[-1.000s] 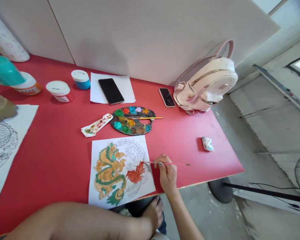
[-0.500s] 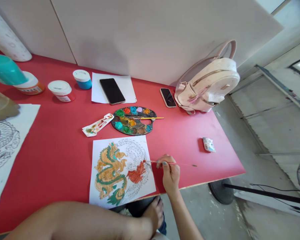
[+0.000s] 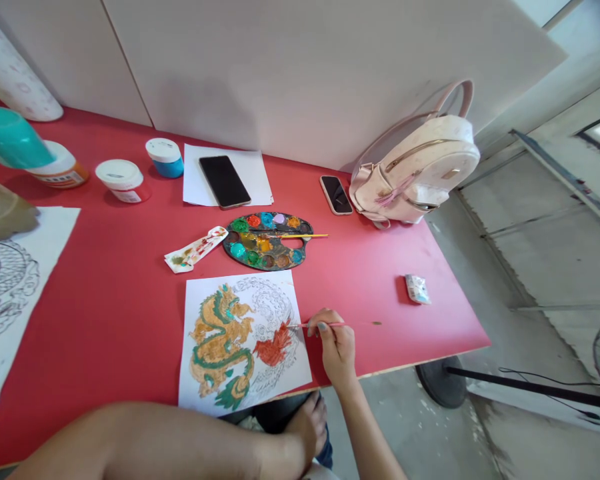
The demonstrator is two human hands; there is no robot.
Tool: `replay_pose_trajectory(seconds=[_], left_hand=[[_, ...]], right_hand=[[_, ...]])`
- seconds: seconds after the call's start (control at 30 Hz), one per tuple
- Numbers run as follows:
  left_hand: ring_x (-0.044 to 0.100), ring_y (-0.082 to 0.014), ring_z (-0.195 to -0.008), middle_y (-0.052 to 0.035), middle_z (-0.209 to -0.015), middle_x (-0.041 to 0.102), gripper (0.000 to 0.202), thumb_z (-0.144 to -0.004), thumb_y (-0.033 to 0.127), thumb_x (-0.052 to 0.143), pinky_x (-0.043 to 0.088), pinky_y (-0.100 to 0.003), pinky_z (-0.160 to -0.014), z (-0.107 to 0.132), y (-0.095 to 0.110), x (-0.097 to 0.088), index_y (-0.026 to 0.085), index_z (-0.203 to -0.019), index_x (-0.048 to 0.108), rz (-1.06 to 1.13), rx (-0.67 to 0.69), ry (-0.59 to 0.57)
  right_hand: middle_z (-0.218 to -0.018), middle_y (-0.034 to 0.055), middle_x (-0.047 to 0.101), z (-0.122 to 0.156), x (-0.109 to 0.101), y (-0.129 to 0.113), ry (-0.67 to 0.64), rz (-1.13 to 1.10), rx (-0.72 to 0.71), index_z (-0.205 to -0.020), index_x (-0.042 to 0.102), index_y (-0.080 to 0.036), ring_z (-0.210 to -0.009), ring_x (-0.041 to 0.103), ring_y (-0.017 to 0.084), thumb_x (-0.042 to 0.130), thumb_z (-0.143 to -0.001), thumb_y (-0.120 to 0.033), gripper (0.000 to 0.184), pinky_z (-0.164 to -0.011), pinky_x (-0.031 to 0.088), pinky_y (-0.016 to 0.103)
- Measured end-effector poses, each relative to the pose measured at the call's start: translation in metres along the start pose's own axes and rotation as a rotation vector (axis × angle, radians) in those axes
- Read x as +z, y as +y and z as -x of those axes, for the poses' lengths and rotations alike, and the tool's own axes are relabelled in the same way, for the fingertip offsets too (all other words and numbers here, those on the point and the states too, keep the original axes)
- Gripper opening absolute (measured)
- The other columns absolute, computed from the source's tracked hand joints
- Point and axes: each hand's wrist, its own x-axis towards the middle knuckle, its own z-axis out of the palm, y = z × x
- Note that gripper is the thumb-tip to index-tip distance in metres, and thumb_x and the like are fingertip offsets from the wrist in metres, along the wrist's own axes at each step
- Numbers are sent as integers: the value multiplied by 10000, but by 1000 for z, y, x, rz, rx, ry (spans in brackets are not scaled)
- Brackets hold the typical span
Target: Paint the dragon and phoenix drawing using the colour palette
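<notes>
My right hand (image 3: 338, 345) is closed in a pinch around a thin pink-handled paintbrush (image 3: 340, 325). The brush points left, its tip at the red phoenix-like bird (image 3: 273, 348) on the drawing sheet (image 3: 290, 283). Beside the bird, a painted dragon (image 3: 225, 333) shows gold and green, while outlined parts of the sheet stay white. Just behind the sheet lies a dark paint palette (image 3: 267, 241) with several colours in its wells and a yellow brush (image 3: 310, 236) across it. A bare limb crosses the bottom edge; I cannot make out my left hand.
A paint-stained tissue (image 3: 196, 250) lies left of the palette. Behind are a black phone (image 3: 225, 181) on paper, a smaller phone (image 3: 336, 195) and a pink backpack (image 3: 415, 173). Paint jars (image 3: 121, 179) and a cup of murky water (image 3: 5, 210) stand left. A small packet (image 3: 417, 289) sits right.
My right hand has shifted slightly left, and the brush's back end has moved left and up a little. Its tip stays by the upper edge of the red bird.
</notes>
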Motion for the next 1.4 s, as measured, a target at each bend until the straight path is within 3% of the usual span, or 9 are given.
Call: replay_pose_trajectory(seconds=[0.17, 0.33, 0.5, 0.63, 0.8, 0.97, 1.13, 1.3, 1.4], left_hand=[[703, -276, -1113, -79, -1122, 809, 150, -779, 260, 752, 501, -526, -1074, 0, 2, 1, 258, -910, 824, -90, 72, -4], [694, -279, -1116, -76, -1132, 806, 177, -815, 292, 718, 492, -536, -1065, 1, 1, -1, 274, -953, 827, -126, 104, -17], [698, -290, -1126, -70, -1139, 806, 185, -835, 272, 689, 485, -540, -1086, 3, 1, 1, 276, -945, 838, -93, 82, 52], [695, -282, -1134, -76, -1141, 808, 179, -810, 275, 720, 478, -522, -1102, 4, 2, 2, 248, -943, 836, -99, 72, 51], [678, -267, -1150, -63, -1154, 805, 177, -812, 303, 720, 479, -520, -1092, 1, 1, 4, 268, -947, 829, -111, 96, 23], [679, -261, -1138, -59, -1120, 809, 185, -812, 309, 712, 477, -533, -1086, 2, -1, 3, 292, -959, 822, -126, 97, 39], [694, -285, -1154, -67, -1160, 802, 180, -817, 284, 684, 472, -528, -1098, 9, -3, -4, 265, -925, 827, -150, 126, 108], [699, -284, -1149, -79, -1143, 807, 197, -823, 325, 714, 478, -541, -1103, 6, 1, -4, 256, -970, 826, -154, 121, 23], [707, -271, -1120, -57, -1127, 811, 161, -826, 341, 715, 483, -526, -1093, 2, 1, 2, 282, -928, 826, -139, 108, 26]], right_hand=[[-668, -3, 629, 0, 0, 1, 136, 37, -5, -751, 612, -212, -613, 596, 151, 451, -1076, -291, 371, -614, 456, 271], [-654, -2, 619, 1, 0, 0, 32, 17, -9, -746, 617, -213, -611, 602, 157, 462, -1075, -324, 380, -610, 459, 273], [-685, -2, 632, 1, 0, -1, 133, 31, 4, -772, 618, -216, -622, 594, 153, 450, -1081, -295, 361, -622, 448, 271], [-677, -3, 621, 1, 0, 0, 24, -12, -12, -783, 630, -218, -633, 602, 157, 454, -1080, -293, 353, -630, 456, 272], [-706, 13, 631, 1, 0, 0, 144, 34, -3, -772, 624, -217, -644, 592, 164, 446, -1084, -296, 368, -625, 446, 283], [-676, 5, 614, 0, -1, -1, 17, -34, 0, -787, 635, -215, -630, 600, 163, 450, -1085, -318, 365, -617, 458, 280], [-693, 0, 626, 1, -1, -1, 124, -39, 15, -802, 625, -217, -641, 601, 155, 448, -1089, -309, 349, -638, 466, 275], [-667, -3, 626, -1, 0, -3, 36, -53, 44, -793, 632, -208, -600, 597, 149, 462, -1085, -344, 364, -599, 462, 269], [-679, -3, 631, -3, 0, -4, 122, -18, 68, -795, 632, -207, -617, 608, 149, 457, -1087, -353, 371, -614, 472, 267]])
